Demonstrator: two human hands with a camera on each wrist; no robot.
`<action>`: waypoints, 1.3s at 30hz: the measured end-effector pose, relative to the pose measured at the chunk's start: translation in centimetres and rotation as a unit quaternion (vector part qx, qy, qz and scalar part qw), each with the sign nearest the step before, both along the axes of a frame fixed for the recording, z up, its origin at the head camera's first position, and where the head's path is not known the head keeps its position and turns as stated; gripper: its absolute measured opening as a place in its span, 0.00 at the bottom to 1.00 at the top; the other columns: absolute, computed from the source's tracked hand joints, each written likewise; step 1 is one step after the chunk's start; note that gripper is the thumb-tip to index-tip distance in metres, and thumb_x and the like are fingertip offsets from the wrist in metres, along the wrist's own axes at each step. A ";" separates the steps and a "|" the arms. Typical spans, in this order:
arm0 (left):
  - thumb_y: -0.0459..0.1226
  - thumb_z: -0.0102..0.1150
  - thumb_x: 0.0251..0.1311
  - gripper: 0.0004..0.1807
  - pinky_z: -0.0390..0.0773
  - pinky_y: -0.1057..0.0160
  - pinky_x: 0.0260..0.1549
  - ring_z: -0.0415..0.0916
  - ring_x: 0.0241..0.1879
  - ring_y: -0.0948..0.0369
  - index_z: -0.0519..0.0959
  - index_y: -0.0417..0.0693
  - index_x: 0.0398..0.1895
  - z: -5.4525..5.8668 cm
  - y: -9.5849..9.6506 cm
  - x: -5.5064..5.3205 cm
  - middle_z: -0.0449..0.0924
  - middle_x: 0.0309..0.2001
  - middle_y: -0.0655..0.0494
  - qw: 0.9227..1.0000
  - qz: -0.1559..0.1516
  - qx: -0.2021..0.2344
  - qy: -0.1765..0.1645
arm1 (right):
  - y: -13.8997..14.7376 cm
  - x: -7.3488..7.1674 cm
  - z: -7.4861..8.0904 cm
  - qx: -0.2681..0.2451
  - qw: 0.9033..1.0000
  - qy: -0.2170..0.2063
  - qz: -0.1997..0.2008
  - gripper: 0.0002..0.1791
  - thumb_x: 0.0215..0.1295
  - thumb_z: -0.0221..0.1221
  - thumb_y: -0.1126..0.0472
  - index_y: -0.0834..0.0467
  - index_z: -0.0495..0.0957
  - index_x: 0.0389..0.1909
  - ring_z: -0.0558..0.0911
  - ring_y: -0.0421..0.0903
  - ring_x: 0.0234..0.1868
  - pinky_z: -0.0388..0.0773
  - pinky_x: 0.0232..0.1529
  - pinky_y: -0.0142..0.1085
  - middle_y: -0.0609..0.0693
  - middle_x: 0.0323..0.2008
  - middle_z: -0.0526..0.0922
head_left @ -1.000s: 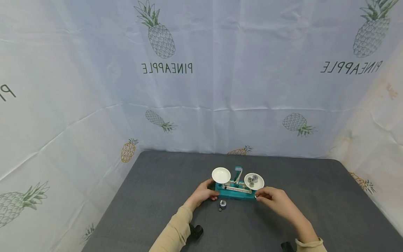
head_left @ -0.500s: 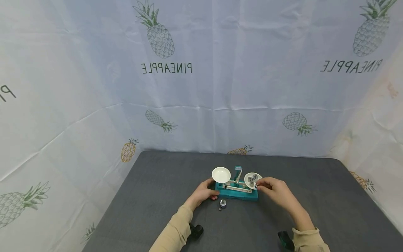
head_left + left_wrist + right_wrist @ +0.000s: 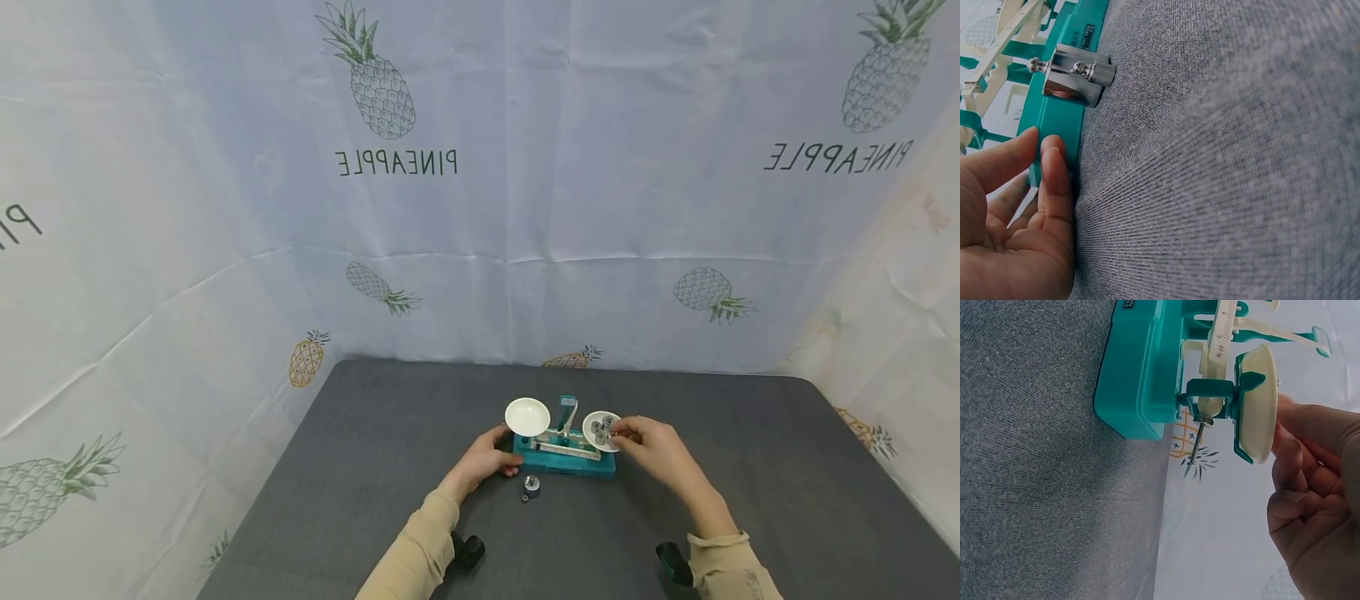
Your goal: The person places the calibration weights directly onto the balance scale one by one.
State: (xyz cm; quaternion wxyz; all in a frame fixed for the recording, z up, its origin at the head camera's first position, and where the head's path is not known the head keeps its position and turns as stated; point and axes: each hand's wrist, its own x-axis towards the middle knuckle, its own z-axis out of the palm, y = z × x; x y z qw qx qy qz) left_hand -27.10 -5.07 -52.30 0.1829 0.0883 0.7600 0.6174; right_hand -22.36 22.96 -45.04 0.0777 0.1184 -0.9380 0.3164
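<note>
On the dark tabletop stands a teal balance scale with two cream pans. My left hand grips its left end, thumb and fingers on the base in the left wrist view. My right hand is at the right pan, fingertips over the inside of its near right rim, pinching a small metal weight mostly hidden by the fingers. Several silver weights lie in that pan. In the right wrist view, the pan hides my right fingertips. The left pan holds nothing.
In front of the scale, a larger silver weight and a tiny one stand close together on the grey table. A pineapple-print cloth hangs behind and at both sides.
My right hand has risen from the scale's near right corner up to the right pan, carrying the small weight, and shifted slightly left over it. The left hand has stayed in place.
</note>
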 end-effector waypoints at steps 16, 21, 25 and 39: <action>0.29 0.62 0.52 0.35 0.79 0.65 0.25 0.76 0.25 0.64 0.62 0.37 0.66 0.2 0.0 0.2 0.68 0.58 0.38 1.000 0.003 0.001 -0.003 | -0.3 -0.5 0.4 0.017 0.998 -0.057 -0.006 0.07 0.59 0.60 0.64 0.59 0.82 0.38 0.80 0.44 0.34 0.78 0.32 0.37 0.50 0.33 0.83; 0.29 0.62 0.53 0.35 0.79 0.65 0.26 0.76 0.25 0.64 0.61 0.37 0.66 0.1 0.0 0.1 0.70 0.57 0.37 1.000 -0.001 0.004 -0.003 | -0.5 -0.5 0.4 0.015 0.998 -0.063 -0.008 0.07 0.58 0.60 0.64 0.59 0.82 0.38 0.81 0.45 0.35 0.78 0.33 0.38 0.50 0.33 0.83; 0.29 0.62 0.53 0.35 0.79 0.64 0.26 0.76 0.25 0.64 0.61 0.37 0.66 0.1 0.0 0.1 0.70 0.57 0.37 1.000 -0.001 0.008 -0.002 | -0.5 -0.5 0.5 0.014 0.998 -0.064 -0.011 0.07 0.59 0.60 0.64 0.59 0.82 0.38 0.80 0.45 0.35 0.78 0.33 0.38 0.50 0.33 0.83; 0.29 0.61 0.53 0.35 0.79 0.66 0.26 0.76 0.24 0.65 0.61 0.37 0.66 -0.1 0.0 -0.1 0.68 0.59 0.37 1.000 0.002 0.008 0.001 | 0.0 0.5 1.1 -0.015 1.000 -0.013 -0.020 0.16 0.60 0.61 0.57 0.58 0.79 0.48 0.73 0.36 0.28 0.70 0.24 0.30 0.50 0.38 0.81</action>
